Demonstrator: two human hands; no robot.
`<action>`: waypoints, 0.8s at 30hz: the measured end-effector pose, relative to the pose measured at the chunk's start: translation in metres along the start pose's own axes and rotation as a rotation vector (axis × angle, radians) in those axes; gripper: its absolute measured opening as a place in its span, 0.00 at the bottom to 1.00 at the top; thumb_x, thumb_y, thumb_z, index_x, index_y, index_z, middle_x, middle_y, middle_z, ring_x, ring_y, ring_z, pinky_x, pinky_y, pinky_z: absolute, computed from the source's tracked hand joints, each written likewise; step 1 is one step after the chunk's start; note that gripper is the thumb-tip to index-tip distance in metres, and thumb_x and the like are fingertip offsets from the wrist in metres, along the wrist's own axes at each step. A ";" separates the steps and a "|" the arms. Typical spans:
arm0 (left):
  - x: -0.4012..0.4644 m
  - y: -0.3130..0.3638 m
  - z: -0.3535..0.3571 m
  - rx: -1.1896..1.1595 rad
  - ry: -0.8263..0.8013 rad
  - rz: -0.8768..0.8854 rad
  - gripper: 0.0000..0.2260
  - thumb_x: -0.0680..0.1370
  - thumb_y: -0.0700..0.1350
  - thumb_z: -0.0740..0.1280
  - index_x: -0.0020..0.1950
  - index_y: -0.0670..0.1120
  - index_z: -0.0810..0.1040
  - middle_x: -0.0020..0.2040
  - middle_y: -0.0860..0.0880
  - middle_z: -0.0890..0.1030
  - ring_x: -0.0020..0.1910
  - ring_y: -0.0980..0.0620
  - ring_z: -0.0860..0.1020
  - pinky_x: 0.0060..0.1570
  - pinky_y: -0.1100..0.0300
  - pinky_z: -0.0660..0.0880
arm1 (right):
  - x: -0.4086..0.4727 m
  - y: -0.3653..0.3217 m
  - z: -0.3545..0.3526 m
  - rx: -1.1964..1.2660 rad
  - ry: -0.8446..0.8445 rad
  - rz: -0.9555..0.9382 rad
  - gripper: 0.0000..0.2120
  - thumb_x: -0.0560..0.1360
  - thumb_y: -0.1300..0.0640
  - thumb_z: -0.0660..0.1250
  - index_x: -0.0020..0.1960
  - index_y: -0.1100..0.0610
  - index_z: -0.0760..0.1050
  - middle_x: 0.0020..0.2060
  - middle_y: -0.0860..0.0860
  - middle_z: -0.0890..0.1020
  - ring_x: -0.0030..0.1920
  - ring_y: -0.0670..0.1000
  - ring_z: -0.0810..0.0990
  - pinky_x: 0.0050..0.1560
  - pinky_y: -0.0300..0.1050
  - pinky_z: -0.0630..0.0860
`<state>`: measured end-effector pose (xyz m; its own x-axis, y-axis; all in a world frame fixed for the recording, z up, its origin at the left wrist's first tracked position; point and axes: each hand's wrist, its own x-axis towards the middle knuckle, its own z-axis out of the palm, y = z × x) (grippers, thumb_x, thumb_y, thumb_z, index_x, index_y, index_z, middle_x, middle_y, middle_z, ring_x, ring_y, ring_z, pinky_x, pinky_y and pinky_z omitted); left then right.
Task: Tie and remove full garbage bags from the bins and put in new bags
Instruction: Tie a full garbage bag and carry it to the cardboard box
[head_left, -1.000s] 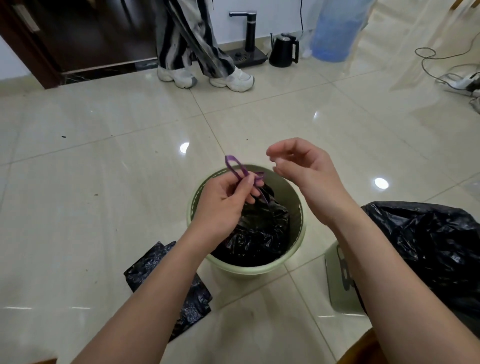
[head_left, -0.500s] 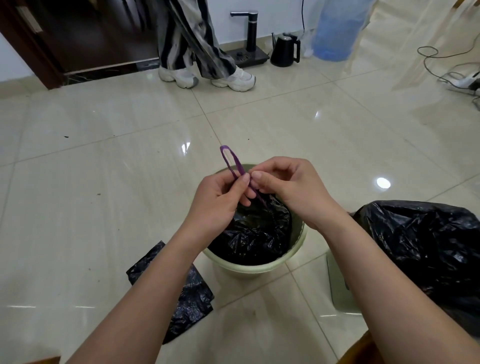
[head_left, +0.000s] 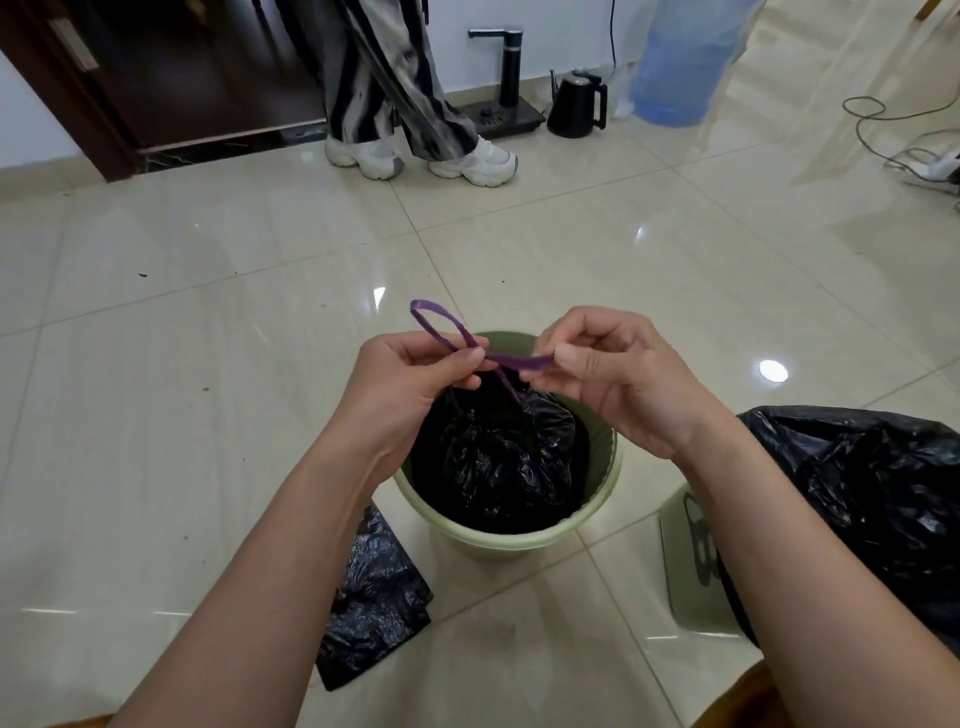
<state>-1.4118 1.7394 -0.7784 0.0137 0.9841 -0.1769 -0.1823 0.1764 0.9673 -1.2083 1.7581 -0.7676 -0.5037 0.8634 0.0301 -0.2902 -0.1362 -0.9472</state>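
Head view: left hand (head_left: 415, 384) pinched on one purple drawstring loop (head_left: 439, 325), right hand (head_left: 608, 379) pinched on the other loop (head_left: 524, 360) — both grips narrow, thumb against forefinger, each holding its own strand. Loops crossed just above the gathered neck of the full black bag (head_left: 498, 457), sitting inside the pale green bin (head_left: 605, 467) on the tiled floor (head_left: 208, 415).

Probably mid-knot. Best done by tucking one loop under the other close to the neck, then pulling outward and level, not upward — less strain on the thin plastic. Worth snugging a second pass before lifting.

Folded spare bag (head_left: 374, 608) flat on the floor just left of the bin, ready for relining. Second bin (head_left: 680, 571) at right, black bag (head_left: 872, 499) draped over it.
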 end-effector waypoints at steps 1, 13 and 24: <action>0.000 0.000 0.000 0.005 0.003 0.011 0.08 0.65 0.42 0.75 0.43 0.43 0.86 0.42 0.42 0.85 0.37 0.53 0.80 0.43 0.65 0.77 | 0.000 0.001 0.000 -0.030 -0.038 0.038 0.07 0.70 0.67 0.66 0.39 0.59 0.82 0.39 0.55 0.84 0.44 0.53 0.83 0.47 0.42 0.80; -0.006 0.004 -0.004 0.183 -0.049 0.048 0.07 0.65 0.33 0.76 0.36 0.45 0.84 0.35 0.47 0.84 0.35 0.55 0.81 0.40 0.67 0.76 | 0.011 0.010 -0.006 -0.307 0.079 0.046 0.12 0.80 0.59 0.61 0.58 0.55 0.81 0.54 0.50 0.84 0.55 0.46 0.82 0.55 0.39 0.74; -0.006 0.001 -0.004 0.346 0.086 0.109 0.06 0.60 0.41 0.75 0.34 0.50 0.85 0.34 0.46 0.84 0.35 0.52 0.81 0.40 0.56 0.79 | 0.012 0.023 0.009 -0.509 0.010 0.224 0.10 0.82 0.62 0.60 0.58 0.58 0.79 0.33 0.51 0.82 0.39 0.46 0.81 0.48 0.38 0.76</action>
<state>-1.4158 1.7340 -0.7767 -0.0728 0.9949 -0.0697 0.1649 0.0809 0.9830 -1.2288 1.7607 -0.7863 -0.4990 0.8454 -0.1906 0.2538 -0.0677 -0.9649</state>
